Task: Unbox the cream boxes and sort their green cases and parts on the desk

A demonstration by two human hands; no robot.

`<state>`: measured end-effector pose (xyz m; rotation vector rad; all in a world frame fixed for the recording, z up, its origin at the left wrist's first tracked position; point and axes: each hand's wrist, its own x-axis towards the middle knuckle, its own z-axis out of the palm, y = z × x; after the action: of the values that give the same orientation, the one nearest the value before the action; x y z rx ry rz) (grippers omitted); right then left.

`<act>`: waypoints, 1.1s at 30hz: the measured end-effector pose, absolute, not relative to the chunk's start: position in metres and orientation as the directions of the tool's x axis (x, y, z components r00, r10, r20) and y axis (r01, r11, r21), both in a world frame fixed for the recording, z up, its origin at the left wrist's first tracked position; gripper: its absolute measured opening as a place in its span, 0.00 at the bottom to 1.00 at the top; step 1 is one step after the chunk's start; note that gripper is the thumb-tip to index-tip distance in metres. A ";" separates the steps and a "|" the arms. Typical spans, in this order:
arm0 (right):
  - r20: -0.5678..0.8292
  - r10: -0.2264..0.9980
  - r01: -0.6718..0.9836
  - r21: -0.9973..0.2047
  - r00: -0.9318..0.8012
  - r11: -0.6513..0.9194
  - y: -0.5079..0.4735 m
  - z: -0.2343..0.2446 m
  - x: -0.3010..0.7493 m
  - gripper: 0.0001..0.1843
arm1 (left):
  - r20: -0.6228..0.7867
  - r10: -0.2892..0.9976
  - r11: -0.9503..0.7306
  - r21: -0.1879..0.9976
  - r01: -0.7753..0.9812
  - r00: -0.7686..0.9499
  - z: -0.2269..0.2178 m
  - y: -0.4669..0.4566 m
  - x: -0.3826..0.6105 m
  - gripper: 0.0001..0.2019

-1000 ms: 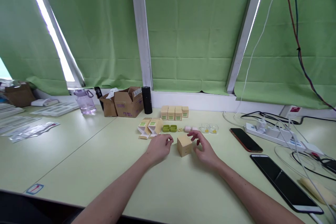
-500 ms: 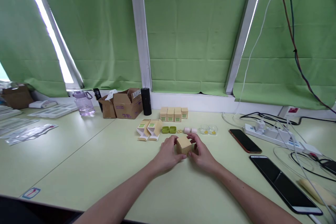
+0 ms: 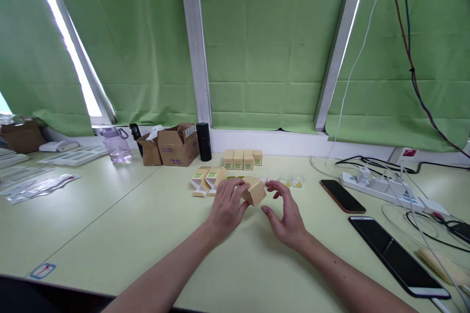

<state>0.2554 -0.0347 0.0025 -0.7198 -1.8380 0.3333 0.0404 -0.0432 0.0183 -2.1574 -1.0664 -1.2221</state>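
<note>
A small tan cardboard box (image 3: 255, 191) is tilted in my left hand (image 3: 228, 204), whose fingers and thumb close on its left side. My right hand (image 3: 287, 214) is just to the right of the box, apart from it, with thumb and fingers spread. Behind my left hand lie two unfolded box pieces (image 3: 208, 179) with white insides and green labels. Partly hidden behind the held box are green containers (image 3: 235, 177). Clear round cases (image 3: 293, 181) with yellow bits inside lie beyond my right hand. Several closed tan boxes (image 3: 238, 160) stand in a row farther back.
Brown cartons (image 3: 178, 146), a black cylinder (image 3: 204, 142) and a purple bottle (image 3: 116, 145) stand at the back left. On the right lie a phone (image 3: 342, 196), a larger black-screened device (image 3: 398, 257) and a power strip (image 3: 382, 190) with tangled cables. Plastic packets (image 3: 42, 188) lie at left.
The tan box has been lifted and tilted by my left hand. My right hand has let go of it and opened, moving slightly right.
</note>
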 end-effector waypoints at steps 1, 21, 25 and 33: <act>0.766 0.597 0.327 -0.515 -0.239 0.792 -0.038 0.003 0.254 0.31 | 0.868 0.364 -0.593 -0.063 0.803 0.337 0.019 -0.044 0.041 0.22; 0.862 0.414 0.455 -0.256 -0.291 0.853 -0.041 -0.008 0.243 0.37 | 0.849 0.142 -0.407 -0.418 0.812 0.508 0.018 -0.060 0.059 0.16; 0.849 0.453 0.484 -0.287 -0.271 0.827 -0.038 -0.012 0.243 0.38 | 0.825 0.233 -0.436 -0.384 0.814 0.514 0.015 -0.058 0.060 0.17; 0.836 0.494 0.470 -0.346 -0.238 0.812 -0.033 -0.006 0.246 0.32 | 0.788 0.371 -0.496 -0.279 0.822 0.491 0.016 -0.055 0.061 0.17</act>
<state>0.2464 -0.0330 -0.0064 -0.7300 -1.8739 0.0266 0.0608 -0.0554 0.0162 -2.0783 -0.9780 -0.8811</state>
